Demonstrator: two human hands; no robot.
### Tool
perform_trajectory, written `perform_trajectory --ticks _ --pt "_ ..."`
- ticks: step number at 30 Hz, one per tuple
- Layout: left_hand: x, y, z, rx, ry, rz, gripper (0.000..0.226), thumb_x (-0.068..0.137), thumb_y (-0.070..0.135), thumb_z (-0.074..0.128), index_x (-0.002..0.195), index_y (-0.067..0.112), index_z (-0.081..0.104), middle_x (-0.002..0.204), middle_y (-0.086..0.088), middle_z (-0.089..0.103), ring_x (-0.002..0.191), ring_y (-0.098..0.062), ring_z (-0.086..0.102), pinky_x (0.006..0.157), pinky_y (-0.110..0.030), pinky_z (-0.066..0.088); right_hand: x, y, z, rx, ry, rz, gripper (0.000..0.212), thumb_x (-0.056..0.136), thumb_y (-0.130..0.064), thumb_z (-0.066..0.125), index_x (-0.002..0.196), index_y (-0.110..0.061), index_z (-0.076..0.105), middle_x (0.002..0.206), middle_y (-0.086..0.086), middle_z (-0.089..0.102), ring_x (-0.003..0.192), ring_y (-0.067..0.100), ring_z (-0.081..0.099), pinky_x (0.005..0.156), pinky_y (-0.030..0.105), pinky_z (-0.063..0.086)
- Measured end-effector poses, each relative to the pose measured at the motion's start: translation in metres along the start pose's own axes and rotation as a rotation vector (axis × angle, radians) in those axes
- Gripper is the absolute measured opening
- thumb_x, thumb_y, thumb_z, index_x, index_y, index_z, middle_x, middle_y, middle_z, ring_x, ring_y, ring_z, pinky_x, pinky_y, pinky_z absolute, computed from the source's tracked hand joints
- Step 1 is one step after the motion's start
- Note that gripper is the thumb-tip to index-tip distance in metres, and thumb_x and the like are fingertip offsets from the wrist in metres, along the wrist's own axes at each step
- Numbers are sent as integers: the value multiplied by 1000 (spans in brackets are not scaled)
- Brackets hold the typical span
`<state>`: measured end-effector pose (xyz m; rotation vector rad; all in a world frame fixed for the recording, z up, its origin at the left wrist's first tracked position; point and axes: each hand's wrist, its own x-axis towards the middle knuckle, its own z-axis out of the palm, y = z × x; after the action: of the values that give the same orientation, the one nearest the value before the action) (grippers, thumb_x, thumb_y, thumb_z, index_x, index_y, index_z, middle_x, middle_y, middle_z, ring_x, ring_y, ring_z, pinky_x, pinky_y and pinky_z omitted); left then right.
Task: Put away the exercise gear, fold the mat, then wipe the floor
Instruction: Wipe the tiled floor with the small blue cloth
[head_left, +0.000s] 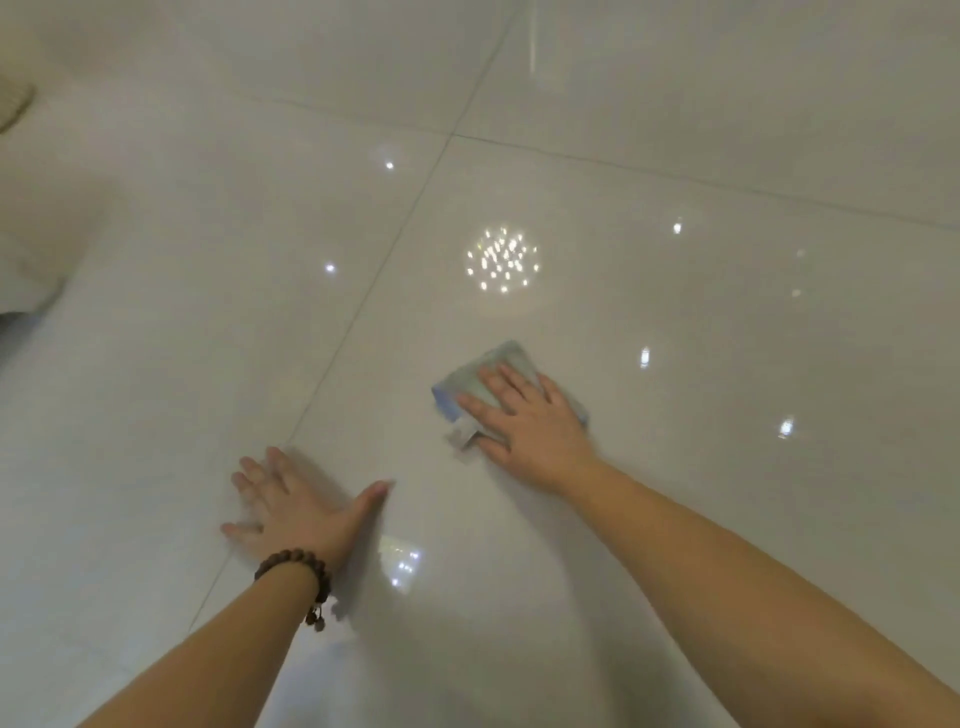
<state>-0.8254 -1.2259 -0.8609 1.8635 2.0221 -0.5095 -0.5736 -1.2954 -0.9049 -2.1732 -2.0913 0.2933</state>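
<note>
A folded pale blue-green cloth (496, 364) lies flat on the glossy white tile floor (675, 312). My right hand (524, 421) presses down on the cloth with straight, spread fingers and covers its near half. My left hand (296, 501) rests flat on the bare floor to the left of the cloth, fingers spread, apart from the cloth. A brown bead bracelet (298, 566) circles my left wrist. No exercise gear or mat is in view.
Grout lines cross the floor, one running diagonally past my left hand. Ceiling lights reflect in the tiles (501, 260). A pale, blurred piece of furniture or fabric (31, 234) stands at the left edge.
</note>
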Motion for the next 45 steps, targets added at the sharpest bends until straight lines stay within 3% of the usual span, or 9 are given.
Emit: perform_trajectory --ticks 2,9,11,17,25,27,32,39,45 --pt "10 -5 -9 -42 -37 -17 146 44 99 28 149 11 -23 158 -12 -25 146 -28 -21 114 -65 3 -4 40 -5 -50 3 -15 54 87 -56 32 136 -39 47 147 0 43 136 20 39 107 48 33" --pt "34 -13 -12 -79 -167 14 146 52 98 38 145 10 -31 153 -14 -35 142 -33 -29 110 -70 -4 36 86 -38 148 130 1187 55 95 -43 36 147 -27 30 160 5 6 147 23 0 115 52 7" --pt "38 -13 -10 -87 -177 18 146 53 97 40 144 10 -33 152 -15 -37 141 -33 -32 109 -70 -5 81 29 -26 134 153 1043 54 95 -41 38 147 -26 32 160 5 7 147 23 2 114 51 8" --pt "48 -15 -4 -73 -222 0 145 52 99 37 135 11 -42 147 -16 -44 135 -36 -41 105 -74 -10 124 -137 28 -51 -81 -409 52 90 -49 34 141 -39 39 154 -1 30 142 21 26 110 48 23" --pt "53 -16 -3 -124 -287 17 150 52 96 45 137 9 -42 141 -15 -52 129 -35 -48 98 -71 -20 244 15 -31 53 -49 556 58 96 -46 28 150 -28 19 160 4 2 147 22 -1 115 50 10" --pt "53 -16 -3 -128 -292 21 149 53 96 45 136 9 -43 141 -15 -52 130 -35 -48 99 -72 -19 236 -29 -20 42 -45 492 57 98 -43 29 151 -25 19 160 4 1 147 22 -3 115 50 8" --pt "50 -17 -6 -133 -287 30 148 52 98 39 137 9 -42 142 -16 -51 129 -36 -48 101 -73 -17 141 -132 23 -42 -124 -387 54 91 -51 36 144 -38 32 156 2 27 143 22 23 110 48 22" --pt "51 -17 -2 -151 -266 32 149 51 97 45 129 11 -48 138 -14 -54 129 -36 -48 101 -74 -17 231 -45 -10 56 -12 463 56 98 -46 27 150 -25 22 160 6 5 147 24 1 115 49 10" --pt "48 -17 -4 -173 -225 39 140 58 92 45 143 15 -36 144 -12 -49 133 -35 -44 103 -74 -14 116 -148 24 -33 -129 -336 54 92 -50 26 144 -36 34 155 3 29 143 22 24 112 48 20"
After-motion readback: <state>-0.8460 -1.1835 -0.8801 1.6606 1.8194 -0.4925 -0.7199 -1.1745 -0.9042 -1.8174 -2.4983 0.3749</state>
